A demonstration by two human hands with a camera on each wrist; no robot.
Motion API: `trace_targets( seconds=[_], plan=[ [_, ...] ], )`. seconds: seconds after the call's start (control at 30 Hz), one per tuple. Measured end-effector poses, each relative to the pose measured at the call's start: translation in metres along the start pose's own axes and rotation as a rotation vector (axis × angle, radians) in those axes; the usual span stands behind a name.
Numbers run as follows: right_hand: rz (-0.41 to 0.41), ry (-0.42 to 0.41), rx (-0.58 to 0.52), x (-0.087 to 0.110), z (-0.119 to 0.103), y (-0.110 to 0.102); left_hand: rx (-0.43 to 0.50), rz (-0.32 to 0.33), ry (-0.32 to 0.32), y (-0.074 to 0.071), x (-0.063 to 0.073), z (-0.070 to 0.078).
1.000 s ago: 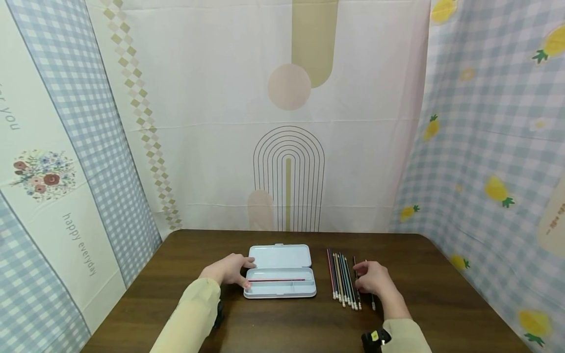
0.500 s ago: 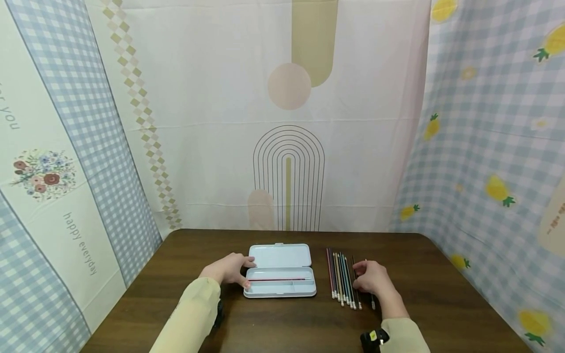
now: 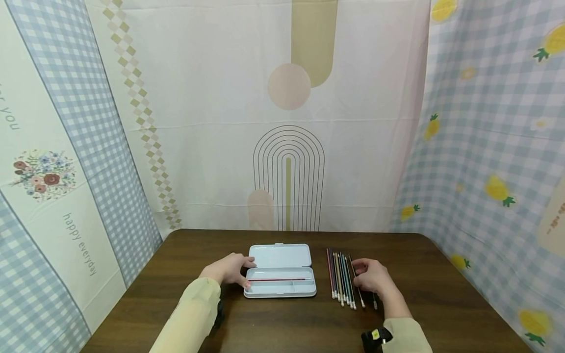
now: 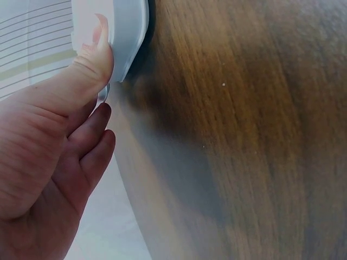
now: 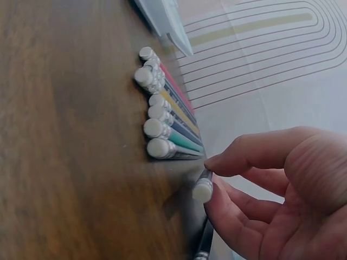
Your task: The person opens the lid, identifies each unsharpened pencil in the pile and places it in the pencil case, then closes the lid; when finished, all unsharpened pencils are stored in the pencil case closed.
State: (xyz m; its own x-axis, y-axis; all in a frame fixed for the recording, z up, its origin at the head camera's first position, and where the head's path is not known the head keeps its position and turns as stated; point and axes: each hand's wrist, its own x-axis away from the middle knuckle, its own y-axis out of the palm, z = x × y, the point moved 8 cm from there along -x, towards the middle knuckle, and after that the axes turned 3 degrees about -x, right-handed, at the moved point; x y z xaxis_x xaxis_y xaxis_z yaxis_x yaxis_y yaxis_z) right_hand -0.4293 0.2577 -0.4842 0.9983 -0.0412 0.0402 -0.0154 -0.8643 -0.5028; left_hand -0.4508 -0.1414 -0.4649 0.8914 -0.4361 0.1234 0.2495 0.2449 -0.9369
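A white pencil case (image 3: 271, 290) lies open, its lid (image 3: 280, 255) folded back and one red pencil (image 3: 280, 280) lengthwise in its tray. My left hand (image 3: 227, 269) grips the case's left side, thumb at the tray edge and fingers toward the hinge. My right hand (image 3: 372, 277) pinches a dark pencil (image 5: 205, 181) between thumb and fingers, its white eraser end toward me. Close to its left lie several pencils (image 3: 341, 279) side by side, erasers toward me. Another dark pencil (image 3: 375, 301) lies partly hidden under the right hand.
All of this is on a brown wooden table (image 3: 282, 326). A white patterned cloth (image 3: 212, 147) hangs behind the far edge, with checked cloths (image 3: 507, 147) at both sides.
The pinched dark pencil has tilted, its eraser end swinging slightly right, away from the row. The right hand has barely shifted. The left hand and the case stay put.
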Motion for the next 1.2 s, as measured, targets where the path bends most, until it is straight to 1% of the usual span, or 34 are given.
trace_targets(
  seconds=[0.1,0.23,0.43,0.6,0.93,1.2],
  plan=[
    [0.004,0.001,-0.035,0.001,-0.001,-0.002,0.000,0.001,0.001,0.000,0.000,0.001],
    [0.013,0.002,-0.052,0.000,-0.003,-0.004,-0.003,-0.004,-0.005,0.000,0.001,0.001],
    [0.015,0.004,-0.035,-0.001,-0.004,-0.004,-0.016,-0.003,0.006,0.001,0.000,0.000],
    [0.029,-0.014,-0.013,-0.001,-0.006,-0.004,-0.020,-0.002,0.014,0.000,-0.002,-0.001],
    [0.000,-0.085,-0.088,0.001,-0.023,0.008,-0.012,-0.008,0.002,0.001,0.000,-0.001],
    [0.010,-0.190,-0.035,0.001,-0.038,0.018,-0.018,-0.006,0.012,0.000,-0.001,0.001]
  ],
)
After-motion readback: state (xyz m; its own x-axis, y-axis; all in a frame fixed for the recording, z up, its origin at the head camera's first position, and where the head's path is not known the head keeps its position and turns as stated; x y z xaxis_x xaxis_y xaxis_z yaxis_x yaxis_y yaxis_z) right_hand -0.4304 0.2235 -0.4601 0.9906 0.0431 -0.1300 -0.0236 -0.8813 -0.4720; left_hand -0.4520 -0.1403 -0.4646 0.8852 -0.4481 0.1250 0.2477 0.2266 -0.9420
